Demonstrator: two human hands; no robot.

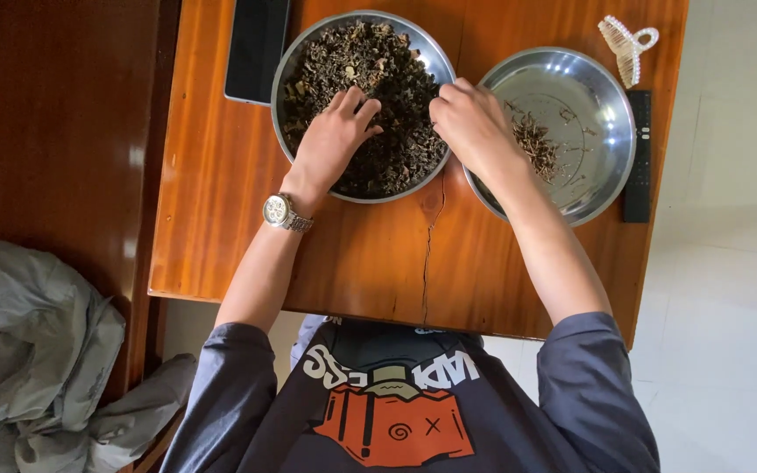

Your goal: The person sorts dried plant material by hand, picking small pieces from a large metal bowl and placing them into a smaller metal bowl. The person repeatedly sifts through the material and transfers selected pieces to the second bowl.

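Both hands are seen sunk into a steel bowl (295, 66) heaped with dark dried fungus pieces (378, 79) on the wooden surface (370, 254). The left hand (336, 136) lies palm-down on the heap, fingers loosely curled into it; a metal wristwatch (286, 213) is worn on its wrist. The right hand (468, 121) is held with fingertips drawn together, pinching pieces at the bowl's edge. Just right of that hand, a second steel bowl (611, 131) holds a few brown trimmings (538, 144). Beyond it lie a hair claw (626, 45) and a remote control (638, 158); beyond the left hand, a dark phone (257, 48).

Home, wooden table (370, 263), remote control (639, 158), hair clip (628, 45)
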